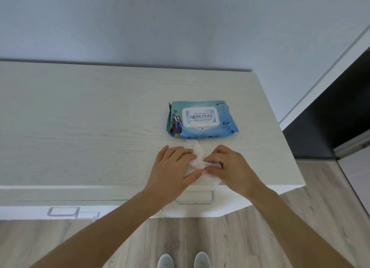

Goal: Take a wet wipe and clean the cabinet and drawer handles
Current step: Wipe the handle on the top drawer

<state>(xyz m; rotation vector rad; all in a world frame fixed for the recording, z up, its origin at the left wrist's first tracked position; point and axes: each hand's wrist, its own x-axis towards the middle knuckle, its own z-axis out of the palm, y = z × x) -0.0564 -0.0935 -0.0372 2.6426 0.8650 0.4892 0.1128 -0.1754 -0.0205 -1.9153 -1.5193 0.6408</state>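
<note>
Pale wood-grain laminate flooring [260,227] nearest, with two light grey shoe toes [183,260] at the bottom edge. Just above, on the cabinet front, two handles: a white rectangular pull handle [193,197], partly behind the left forearm, and a clear or pale loop handle [63,211] further left. Both untouched; neither is in contact with hand or wipe. Judgement: cleaning proper not begun.

On the whitewashed wood-grain counter [80,127], near its front edge, lies the white damp wet wipe [197,157], crumpled and part-folded, one corner reaching toward the pack. Left hand [172,167]: fingers laid fairly straight across the wipe's left side, thumb pointing inward; a flat pressing grip, not clamped. Right hand [228,163]: fingers curled, thumb and forefinger pinching the wipe's right side. Judgement: the wipe is out of the pack, so step one is done; the hands appear to be folding or spreading it.

Just beyond the wipe, nearly touching its far corner: the blue soft plastic wipes pack [201,119], flat, its white hinged lid [201,116] closed, a caped cartoon figure printed at its left end.

Farthest: plain pale blue-grey wall [160,23]; dark doorway [330,117] at right.

Remaining: wipe both handles, plus any out of view.
</note>
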